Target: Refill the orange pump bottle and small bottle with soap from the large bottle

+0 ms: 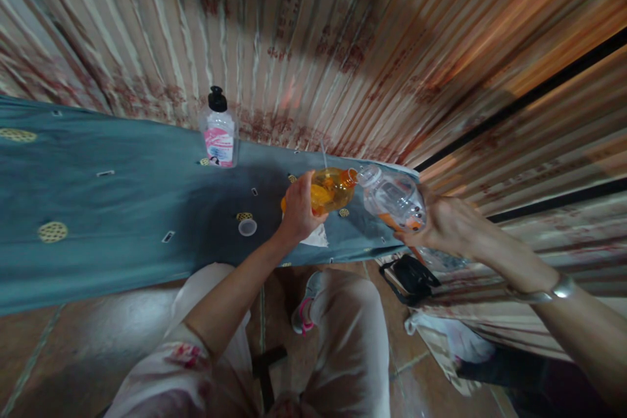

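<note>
Two bottles, mouths close together over the blue cloth point(132, 189)
Left hand point(300, 209) grasps the yellow bottle point(332, 191); right hand point(448, 227) grips the clear bottle point(394, 199) just right of it. Steady wrists and aligned mouths would limit spills. Around the yellow bottle, the curtain point(294, 59) crowds the far side, the cloth's near edge and right end lie close; more room stretches left, past the small cup point(247, 227).

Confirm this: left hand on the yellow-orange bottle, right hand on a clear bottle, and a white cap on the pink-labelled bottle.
Not quite: the head view shows that the pink-labelled bottle has a black cap. The left hand does hold the yellow-orange bottle, and the right hand a clear bottle.
</note>
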Motion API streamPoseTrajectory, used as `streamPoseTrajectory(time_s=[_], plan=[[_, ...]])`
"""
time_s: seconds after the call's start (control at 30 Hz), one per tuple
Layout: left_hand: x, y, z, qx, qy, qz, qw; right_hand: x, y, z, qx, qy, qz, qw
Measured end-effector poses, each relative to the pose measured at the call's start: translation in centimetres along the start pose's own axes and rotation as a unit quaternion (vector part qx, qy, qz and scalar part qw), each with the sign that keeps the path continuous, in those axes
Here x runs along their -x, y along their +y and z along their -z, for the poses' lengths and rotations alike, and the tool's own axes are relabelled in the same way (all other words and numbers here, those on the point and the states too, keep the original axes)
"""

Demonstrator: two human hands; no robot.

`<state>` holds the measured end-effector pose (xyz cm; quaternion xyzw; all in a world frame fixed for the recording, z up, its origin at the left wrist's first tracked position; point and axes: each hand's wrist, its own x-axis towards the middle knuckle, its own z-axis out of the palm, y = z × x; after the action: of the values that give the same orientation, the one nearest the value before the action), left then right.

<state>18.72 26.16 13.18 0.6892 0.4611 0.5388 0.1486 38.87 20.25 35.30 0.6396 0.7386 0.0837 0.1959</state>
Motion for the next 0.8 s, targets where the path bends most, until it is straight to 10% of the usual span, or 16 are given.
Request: streamPoseTrajectory(time_s=[0.8], plan=[[-0.02, -0.05, -0.02, -0.005, 0.004, -0.002, 1.000, -0.04, 0.08, -0.39, 0.011, 0.014, 0.017, 1.000]])
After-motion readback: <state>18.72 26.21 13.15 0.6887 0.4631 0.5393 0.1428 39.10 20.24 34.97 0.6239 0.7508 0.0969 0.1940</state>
